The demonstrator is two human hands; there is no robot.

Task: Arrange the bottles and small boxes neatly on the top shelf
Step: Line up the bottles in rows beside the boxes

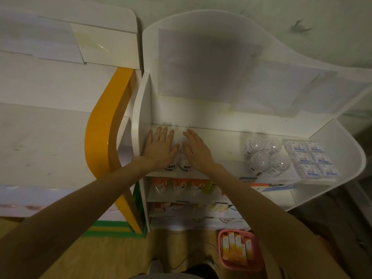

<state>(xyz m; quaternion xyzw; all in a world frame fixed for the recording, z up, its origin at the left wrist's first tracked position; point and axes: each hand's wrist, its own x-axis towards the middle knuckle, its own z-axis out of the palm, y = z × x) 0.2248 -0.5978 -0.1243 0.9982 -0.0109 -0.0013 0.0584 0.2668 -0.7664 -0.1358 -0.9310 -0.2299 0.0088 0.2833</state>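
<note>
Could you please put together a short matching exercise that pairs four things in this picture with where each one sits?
Things:
1. small white bottles with dark labels
2. clear round plastic containers
3. pink plastic basket of orange boxes
4. flat clear packs of small blue-labelled boxes

Places:
A. on the floor below the shelving
B. top shelf, far right end
C. top shelf, left end, between the left hand and right hand
D. top shelf, just left of the flat packs

Pairs: 1-C, 2-D, 3-A, 4-B
</note>
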